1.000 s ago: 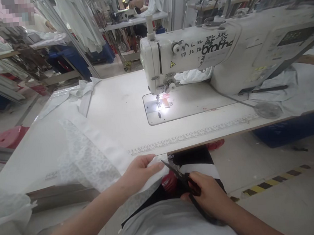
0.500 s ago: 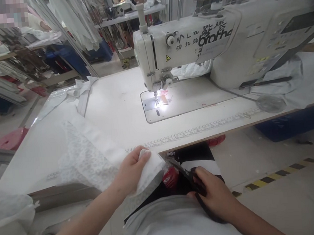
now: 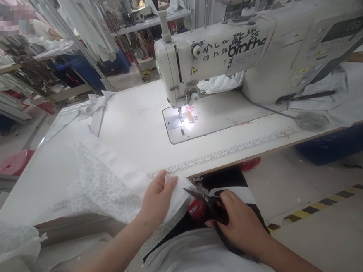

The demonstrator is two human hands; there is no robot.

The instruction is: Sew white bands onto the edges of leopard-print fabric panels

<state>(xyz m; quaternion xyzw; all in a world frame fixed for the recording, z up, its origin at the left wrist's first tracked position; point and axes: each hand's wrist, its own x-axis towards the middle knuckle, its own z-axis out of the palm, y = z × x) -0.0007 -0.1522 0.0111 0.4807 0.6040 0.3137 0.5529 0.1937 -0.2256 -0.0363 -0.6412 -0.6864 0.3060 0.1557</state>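
At the near table edge point(image 3: 233, 162), left hand point(image 3: 156, 202) is pinching the folded end of the white fabric strip point(image 3: 110, 178), fingers curled over it, holding it just off the edge above the lap. Right hand point(image 3: 240, 225) is gripping black scissors point(image 3: 204, 198), fingers closed through the handles, blades pointing at the fabric end, tips just beside it. Sewing machine point(image 3: 225, 54) is sitting further back, needle light on.

Bare forearms, a pale grey shirt point(image 3: 202, 259), a black-and-white garment point(image 3: 231, 181) below.
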